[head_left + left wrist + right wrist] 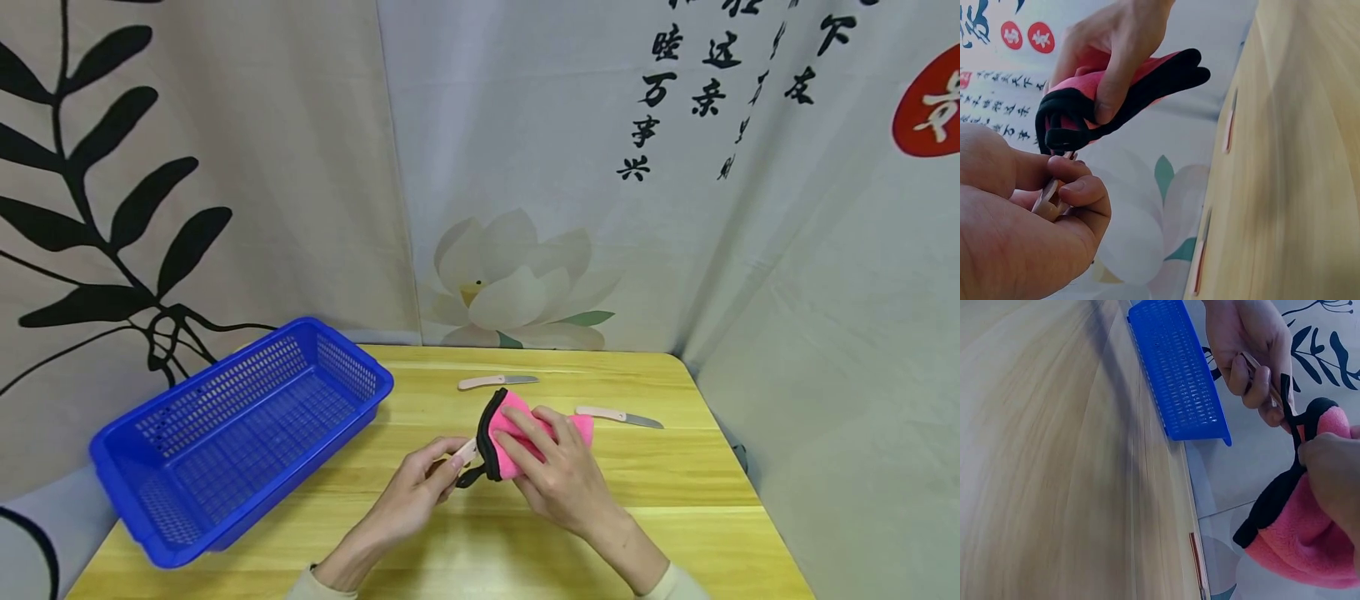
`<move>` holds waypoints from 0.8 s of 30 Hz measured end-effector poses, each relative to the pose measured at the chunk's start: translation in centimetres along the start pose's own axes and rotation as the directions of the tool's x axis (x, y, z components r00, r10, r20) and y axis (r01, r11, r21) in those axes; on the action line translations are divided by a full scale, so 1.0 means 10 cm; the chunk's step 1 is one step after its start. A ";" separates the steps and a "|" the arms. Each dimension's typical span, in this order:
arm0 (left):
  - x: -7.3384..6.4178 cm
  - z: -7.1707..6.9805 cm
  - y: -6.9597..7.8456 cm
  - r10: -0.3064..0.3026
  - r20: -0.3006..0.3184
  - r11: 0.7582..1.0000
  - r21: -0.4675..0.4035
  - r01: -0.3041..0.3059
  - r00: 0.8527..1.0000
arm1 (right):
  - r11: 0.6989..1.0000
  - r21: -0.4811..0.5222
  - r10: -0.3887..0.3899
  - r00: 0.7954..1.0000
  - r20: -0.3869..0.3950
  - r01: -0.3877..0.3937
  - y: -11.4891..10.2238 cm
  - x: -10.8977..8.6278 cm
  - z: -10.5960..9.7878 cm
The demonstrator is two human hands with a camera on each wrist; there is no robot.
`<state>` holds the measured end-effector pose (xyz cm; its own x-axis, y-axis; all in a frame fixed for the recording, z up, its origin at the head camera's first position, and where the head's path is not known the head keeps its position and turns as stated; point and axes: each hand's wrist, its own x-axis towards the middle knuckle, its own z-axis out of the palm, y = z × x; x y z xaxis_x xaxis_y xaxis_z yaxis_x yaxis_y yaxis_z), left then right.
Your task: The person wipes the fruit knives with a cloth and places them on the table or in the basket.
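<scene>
My left hand (420, 485) grips a knife by its pale pink handle (467, 452). The blade is hidden by a pink cloth with black edging (517, 406). My right hand (558, 467) holds this cloth, fingers spread over it and thumb beneath. In the left wrist view, the folded cloth (1088, 82) sits just beyond the handle (1049, 203), its black edge by my left fingertips. A black loop (1287, 406) hangs from the cloth beside the handle in the right wrist view. Two similar knives lie farther back on the table: one knife (483, 382) behind the cloth, another knife (600, 412) to its right.
A blue plastic basket (247, 523) with perforated sides stands at the left of the wooden table (660, 483), with nothing visible inside. Printed fabric curtains (315, 167) hang behind the table and along its right side.
</scene>
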<state>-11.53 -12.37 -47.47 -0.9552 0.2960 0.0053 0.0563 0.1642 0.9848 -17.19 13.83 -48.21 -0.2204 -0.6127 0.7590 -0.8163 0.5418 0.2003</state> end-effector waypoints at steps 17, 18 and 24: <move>-0.11 -0.09 0.03 0.002 -0.009 0.999 0.044 -0.002 1.000 | 0.999 0.020 0.029 0.999 0.016 -0.030 0.13 -0.02 0.00; -0.12 -0.10 0.03 0.001 -0.009 0.999 0.047 0.000 1.000 | 0.999 0.022 0.032 0.999 0.018 -0.032 0.14 -0.02 0.00; -0.18 -0.15 0.04 -0.019 0.000 0.997 0.076 0.019 1.000 | 0.999 0.022 0.032 0.999 0.024 -0.033 0.19 -0.02 -0.01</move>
<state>-10.28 -14.28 -46.84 -0.9561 0.2928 -0.0132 0.0603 0.2406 0.9688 -18.62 15.02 -47.95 -0.2596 -0.6085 0.7499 -0.8202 0.5489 0.1614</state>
